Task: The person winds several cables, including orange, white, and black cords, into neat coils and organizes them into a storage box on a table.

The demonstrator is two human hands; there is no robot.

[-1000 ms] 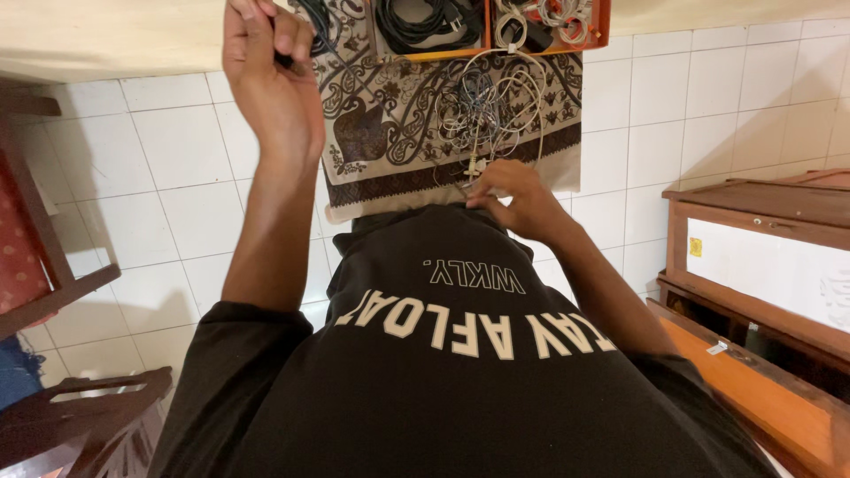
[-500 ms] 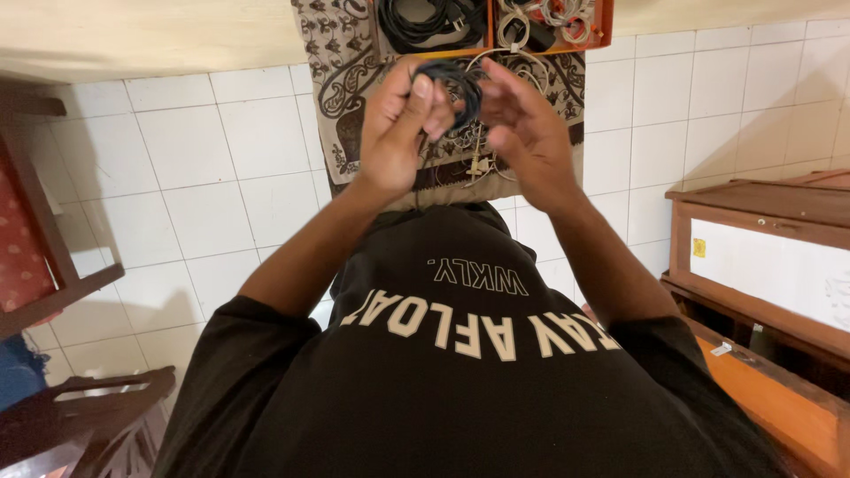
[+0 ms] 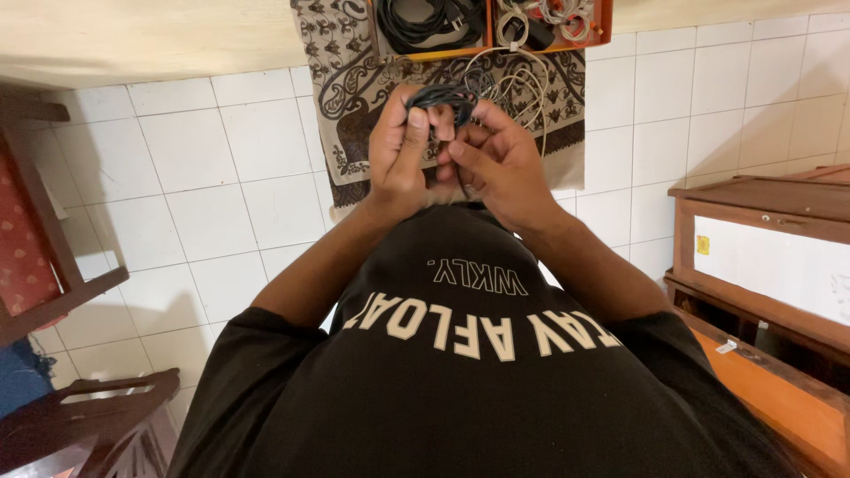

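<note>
Status at this moment: I see both hands raised in front of the chest, closed together on one dark cable bundle.

1. Left hand: fingers curled around the left side of the bundle, thumb lying up along it. It is clamped on the cable.
2. Right hand: fingertips pinched on the lower right of the same bundle, touching the left hand. It too is closed on the cable.
3. Location of the cable: in the air between the two hands, above the patterned cloth that lies on the white tile floor, and just short of the orange tray.

Progress, as I judge it: the dark cable is already gathered into a small coil, so the winding looks largely done; securing or tucking its end appears to be what is left. It is not yet set down. In the tray, one compartment holds a coiled black cable, and the other holds several lighter coils. A loose tangle of pale wires lies on the cloth, not yet coiled.

Count:
- Hands: two, both on one cable.
- Cable in hand: one.
- Tray: one, with two compartments visible.
- Black coil in the tray: one.
- Lighter coils in the tray: several; I cannot tell the exact number.
- Loose wires on the cloth: a tangle; the number is unclear.
- Cloth: one.
</note>
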